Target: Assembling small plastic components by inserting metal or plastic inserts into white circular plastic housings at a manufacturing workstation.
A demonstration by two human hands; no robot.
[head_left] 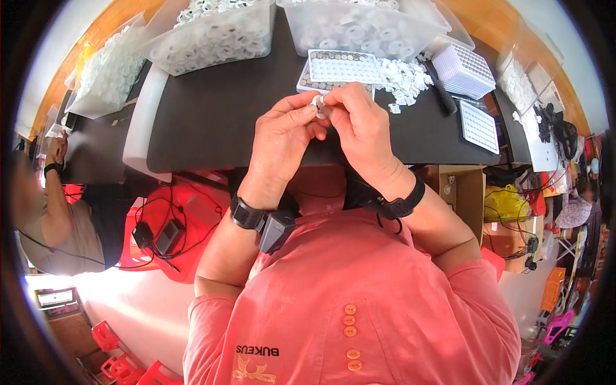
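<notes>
Close together over the near part of the dark table, my left hand (pixel 279 138) and my right hand (pixel 364 131) meet at their fingertips. Pinched between them is a small white plastic part (pixel 319 102), whose details are mostly covered by the fingers. Just beyond my hands lie white trays (pixel 343 56) with rows of small pockets; small round grey discs sit in them. To their right spreads a loose pile of small white plastic pieces (pixel 405 78).
Clear bins (pixel 215 48) (pixel 366 35) full of white parts line the table's far side. Stacked white trays (pixel 463 69) and a single tray (pixel 479 127) stand at right. Another person's hand (pixel 56 149) works at far left. A cardboard box (pixel 463 199) stands below the table.
</notes>
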